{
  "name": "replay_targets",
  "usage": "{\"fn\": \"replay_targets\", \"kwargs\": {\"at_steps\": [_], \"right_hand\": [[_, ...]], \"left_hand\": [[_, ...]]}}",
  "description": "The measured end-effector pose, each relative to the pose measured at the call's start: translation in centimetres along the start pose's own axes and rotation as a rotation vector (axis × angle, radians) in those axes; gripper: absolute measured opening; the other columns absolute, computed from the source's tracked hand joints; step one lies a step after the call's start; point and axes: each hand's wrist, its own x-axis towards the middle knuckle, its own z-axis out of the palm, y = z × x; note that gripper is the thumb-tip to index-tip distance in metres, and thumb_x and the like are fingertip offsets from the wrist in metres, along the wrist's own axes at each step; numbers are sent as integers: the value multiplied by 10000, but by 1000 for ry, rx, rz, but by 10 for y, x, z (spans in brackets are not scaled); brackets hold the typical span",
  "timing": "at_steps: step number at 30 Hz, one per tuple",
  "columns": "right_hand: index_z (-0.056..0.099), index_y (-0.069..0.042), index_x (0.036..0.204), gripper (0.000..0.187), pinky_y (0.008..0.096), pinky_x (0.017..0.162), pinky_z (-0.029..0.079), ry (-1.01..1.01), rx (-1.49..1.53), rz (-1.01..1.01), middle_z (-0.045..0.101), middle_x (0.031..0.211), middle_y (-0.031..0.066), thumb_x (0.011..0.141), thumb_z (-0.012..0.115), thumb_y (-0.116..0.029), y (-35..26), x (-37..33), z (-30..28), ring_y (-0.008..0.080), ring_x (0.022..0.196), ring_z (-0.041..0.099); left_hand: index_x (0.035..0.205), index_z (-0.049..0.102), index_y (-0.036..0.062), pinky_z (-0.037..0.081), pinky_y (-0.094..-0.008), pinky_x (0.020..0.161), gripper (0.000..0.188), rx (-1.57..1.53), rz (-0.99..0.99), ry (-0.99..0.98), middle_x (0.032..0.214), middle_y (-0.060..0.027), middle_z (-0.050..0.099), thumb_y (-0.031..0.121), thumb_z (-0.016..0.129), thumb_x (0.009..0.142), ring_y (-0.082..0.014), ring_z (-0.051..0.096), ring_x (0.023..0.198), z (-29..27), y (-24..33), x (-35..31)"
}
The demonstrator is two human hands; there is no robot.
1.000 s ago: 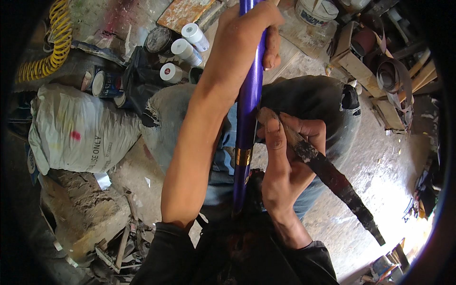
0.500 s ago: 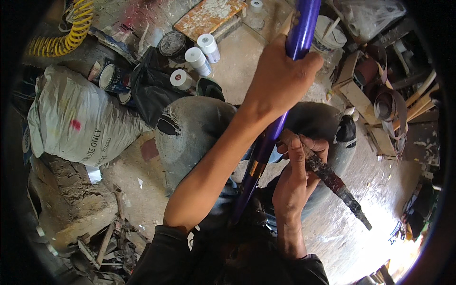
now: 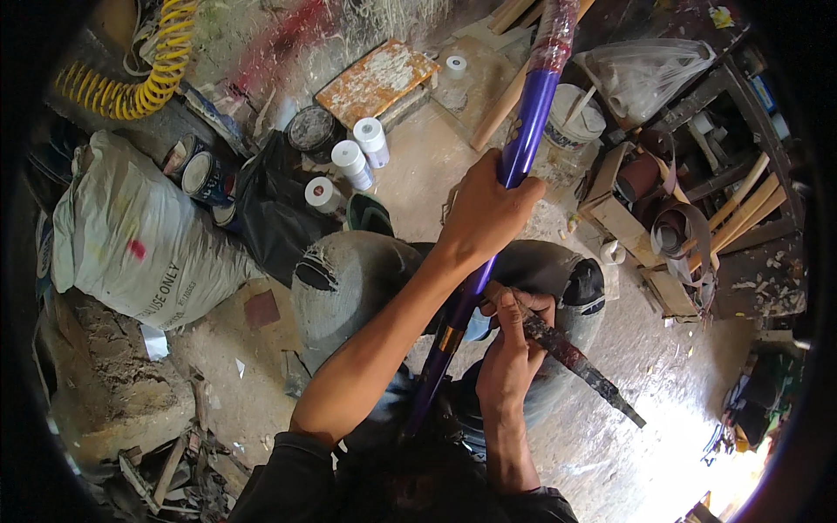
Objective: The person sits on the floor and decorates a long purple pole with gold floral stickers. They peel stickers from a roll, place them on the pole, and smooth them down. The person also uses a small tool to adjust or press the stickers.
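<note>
My left hand (image 3: 485,212) is closed round a glossy purple pole (image 3: 531,129), which runs slantwise between my knees toward my body. A gold band (image 3: 448,338) circles the pole's lower part, and clear plastic wrap with red smears (image 3: 556,37) covers its far end. Below the left hand, close beside the pole, my right hand (image 3: 508,357) grips a dark, narrow, tapered tool (image 3: 568,358) crusted with paint. The tool's thin tip points down to the right; its other end is at my fingers by the pole. Its exact kind does not show.
White-capped spray cans (image 3: 352,164) stand ahead on the left, near a paint-spattered board (image 3: 377,80). A stuffed white sack (image 3: 144,235) lies at left. On the right are a wooden crate (image 3: 610,205) with sandpaper rolls (image 3: 670,228) and a white bucket (image 3: 575,118).
The view has shifted, so more of the pole's wrapped far end shows. Both hands appear lower and farther left in the picture, keeping their holds on the pole and the tool.
</note>
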Motion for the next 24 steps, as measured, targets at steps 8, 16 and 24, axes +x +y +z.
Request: {"fn": "replay_targets", "kwargs": {"at_steps": [8,16,24], "right_hand": [[532,-22,936,170,285,762,488,8,42,17,633,874,89,889,679,-92,-13,5,-1,148,768,607],[533,-20,944,164,283,751,507,-4,124,18,654,894,112,884,679,-67,-15,10,-7,146,773,617],[533,-21,926,142,265,722,479,-11,64,31,648,868,94,887,665,-56,-24,16,-16,134,754,601]], "left_hand": [[863,524,-19,460,-342,558,302,-29,-26,-1,637,-96,567,259,613,785,-175,565,566,7,13,1],[846,508,-21,403,-299,498,253,-124,-10,-33,620,-33,501,204,613,797,-103,473,539,14,17,1],[833,493,-2,383,-283,442,214,-111,-1,-25,595,-14,480,187,592,813,-91,448,477,26,23,0]]}}
